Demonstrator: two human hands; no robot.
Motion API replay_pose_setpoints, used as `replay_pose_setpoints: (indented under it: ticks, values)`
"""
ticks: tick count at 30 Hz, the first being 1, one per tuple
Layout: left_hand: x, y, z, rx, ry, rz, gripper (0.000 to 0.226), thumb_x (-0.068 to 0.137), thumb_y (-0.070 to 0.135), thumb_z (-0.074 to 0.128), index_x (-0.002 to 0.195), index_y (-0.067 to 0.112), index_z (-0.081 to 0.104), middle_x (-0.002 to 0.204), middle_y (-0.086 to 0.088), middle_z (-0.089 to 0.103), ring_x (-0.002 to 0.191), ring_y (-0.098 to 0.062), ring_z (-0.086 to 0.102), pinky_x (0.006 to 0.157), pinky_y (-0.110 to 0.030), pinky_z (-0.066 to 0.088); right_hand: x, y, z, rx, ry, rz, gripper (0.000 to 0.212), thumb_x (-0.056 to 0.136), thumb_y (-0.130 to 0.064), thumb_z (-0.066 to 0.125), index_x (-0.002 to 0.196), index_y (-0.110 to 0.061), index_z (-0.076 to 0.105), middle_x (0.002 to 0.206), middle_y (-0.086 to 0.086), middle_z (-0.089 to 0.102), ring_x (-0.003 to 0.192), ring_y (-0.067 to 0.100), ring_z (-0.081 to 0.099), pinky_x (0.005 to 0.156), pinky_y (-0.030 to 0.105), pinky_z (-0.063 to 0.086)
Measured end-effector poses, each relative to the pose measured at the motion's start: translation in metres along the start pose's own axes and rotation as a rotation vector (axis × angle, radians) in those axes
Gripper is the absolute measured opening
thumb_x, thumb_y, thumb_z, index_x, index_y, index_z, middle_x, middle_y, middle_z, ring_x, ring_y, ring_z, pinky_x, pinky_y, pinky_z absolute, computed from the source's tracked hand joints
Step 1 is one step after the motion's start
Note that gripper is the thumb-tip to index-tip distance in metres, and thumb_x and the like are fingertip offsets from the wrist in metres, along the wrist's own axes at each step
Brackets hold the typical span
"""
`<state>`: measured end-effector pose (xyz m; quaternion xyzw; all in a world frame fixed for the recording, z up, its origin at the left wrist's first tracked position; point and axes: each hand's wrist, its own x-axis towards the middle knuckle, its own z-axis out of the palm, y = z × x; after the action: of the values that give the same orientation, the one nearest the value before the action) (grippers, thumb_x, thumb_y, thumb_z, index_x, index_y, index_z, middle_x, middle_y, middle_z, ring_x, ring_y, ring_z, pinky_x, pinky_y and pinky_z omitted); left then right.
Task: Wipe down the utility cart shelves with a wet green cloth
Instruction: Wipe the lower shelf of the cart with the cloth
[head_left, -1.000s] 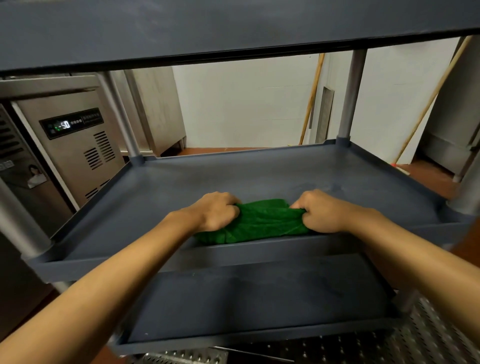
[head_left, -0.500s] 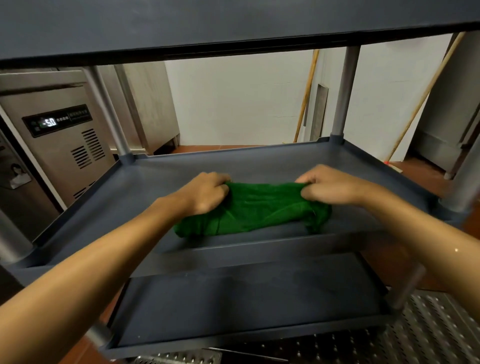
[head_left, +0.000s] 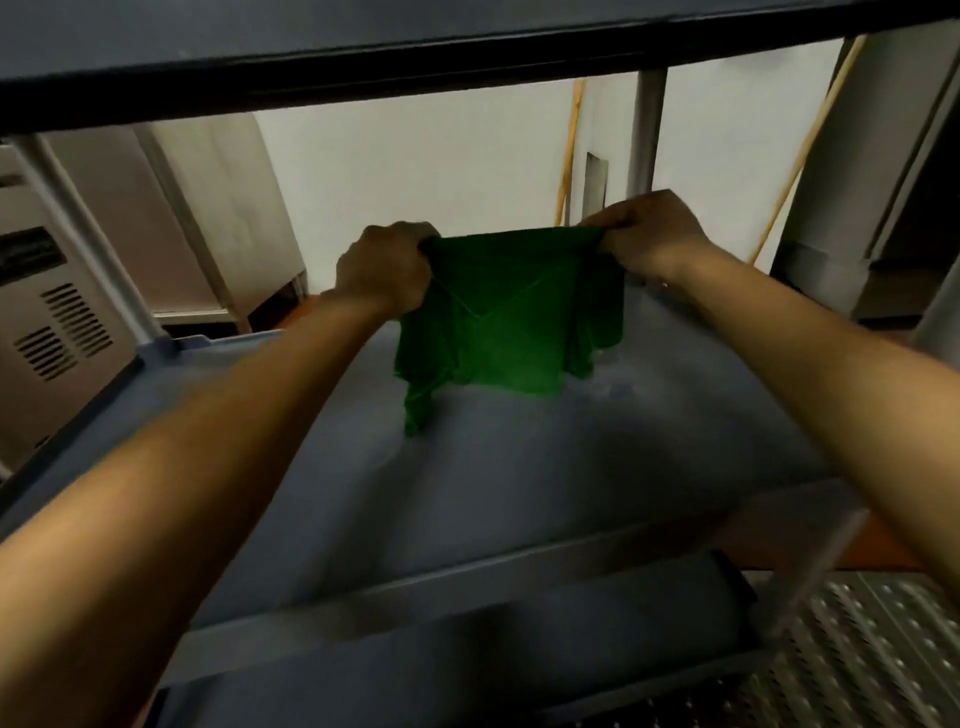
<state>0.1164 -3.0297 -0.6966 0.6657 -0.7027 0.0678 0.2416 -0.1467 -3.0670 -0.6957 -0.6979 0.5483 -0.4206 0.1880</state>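
Fingers of left hand (head_left: 384, 270) and right hand (head_left: 649, 236) pinch green cloth (head_left: 509, 312) above middle shelf (head_left: 571, 467).

a commercial kitchen's back room: a stainless steel refrigeration unit with vent slots (head_left: 57, 332), a grey plastic utility cart (head_left: 519, 467), perforated metal flooring (head_left: 857, 649).

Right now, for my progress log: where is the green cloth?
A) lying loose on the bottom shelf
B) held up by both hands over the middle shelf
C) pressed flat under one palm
B: left hand and right hand each grip a top corner of the green cloth, hanging over the middle shelf.
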Motion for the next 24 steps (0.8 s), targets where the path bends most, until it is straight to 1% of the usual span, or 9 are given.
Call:
replay_pose_setpoints:
  ticks: [3,6,8,11,13,15,17,19,24]
  values:
    - [0.033,0.016,-0.001,0.042,0.031,0.048,0.033,0.1,0.022,0.044,0.128,0.027,0.059,0.128,-0.013,0.062,0.115,-0.042,0.057,0.095,-0.046,0.05,0.025,0.007,-0.012,-0.075,0.132,-0.14,0.032,0.093,-0.006,0.051,0.111,-0.018,0.075,0.119,0.003,0.07,0.115,0.016,0.061,0.104,0.022,0.043]
    - [0.053,0.035,0.006,-0.017,0.095,0.111,0.036,0.096,0.027,0.04,0.124,0.025,0.062,0.119,-0.012,0.067,0.108,-0.04,0.061,0.09,-0.043,0.05,0.042,0.018,-0.024,-0.065,0.264,-0.227,0.032,0.094,-0.004,0.049,0.11,-0.014,0.075,0.117,0.005,0.071,0.113,0.018,0.063,0.104,0.021,0.043]
    - [0.056,0.046,0.02,-0.075,0.059,0.128,0.044,0.088,0.031,0.034,0.118,0.026,0.064,0.116,-0.01,0.068,0.105,-0.036,0.062,0.088,-0.041,0.051,0.041,0.031,-0.029,-0.089,0.276,-0.238,0.036,0.093,-0.002,0.045,0.11,-0.013,0.074,0.116,0.006,0.071,0.112,0.021,0.064,0.104,0.023,0.044]
    - [0.052,0.058,0.055,-0.013,-0.099,0.154,0.036,0.093,0.023,0.04,0.116,0.019,0.068,0.116,-0.008,0.065,0.108,-0.03,0.059,0.08,-0.027,0.04,0.024,0.06,-0.026,-0.283,0.12,-0.164,0.036,0.093,-0.003,0.046,0.114,-0.016,0.072,0.119,0.006,0.07,0.113,0.023,0.062,0.099,0.017,0.039]
    - [0.044,0.065,0.081,0.055,-0.205,0.166,0.025,0.096,0.016,0.048,0.106,0.012,0.07,0.102,-0.006,0.062,0.096,-0.024,0.058,0.071,-0.025,0.035,0.008,0.089,-0.022,-0.406,-0.025,-0.097,0.032,0.093,-0.01,0.053,0.116,-0.022,0.071,0.12,0.004,0.069,0.111,0.024,0.062,0.102,0.023,0.041]
    - [0.037,0.069,0.105,0.081,-0.326,0.174,0.017,0.094,0.019,0.052,0.095,0.014,0.068,0.094,-0.004,0.061,0.082,-0.018,0.057,0.062,-0.027,0.039,-0.011,0.115,-0.015,-0.479,-0.155,-0.066,0.03,0.089,-0.02,0.057,0.114,-0.032,0.069,0.118,0.0,0.068,0.105,0.021,0.062,0.102,0.035,0.048]
    - [0.029,0.074,0.123,0.069,-0.467,0.221,0.016,0.092,0.017,0.055,0.104,0.019,0.066,0.101,-0.004,0.062,0.085,-0.017,0.057,0.072,-0.031,0.05,-0.026,0.134,-0.005,-0.477,-0.285,-0.058,0.038,0.086,-0.019,0.059,0.121,-0.032,0.066,0.12,0.001,0.064,0.107,0.019,0.06,0.1,0.039,0.049]
    - [0.02,0.079,0.131,0.104,-0.558,0.29,0.022,0.091,0.018,0.056,0.112,0.022,0.062,0.104,-0.002,0.063,0.09,-0.02,0.059,0.085,-0.039,0.054,-0.034,0.144,0.007,-0.46,-0.37,-0.074,0.05,0.087,-0.011,0.059,0.135,-0.024,0.058,0.129,0.004,0.057,0.119,0.022,0.053,0.105,0.037,0.042]
    - [0.01,0.084,0.135,0.208,-0.505,0.337,0.017,0.096,0.023,0.049,0.109,0.02,0.059,0.095,-0.001,0.06,0.084,-0.021,0.058,0.08,-0.036,0.05,-0.032,0.146,0.019,-0.508,-0.338,-0.06,0.051,0.093,-0.009,0.047,0.141,-0.024,0.052,0.133,0.007,0.053,0.122,0.027,0.048,0.103,0.038,0.04]
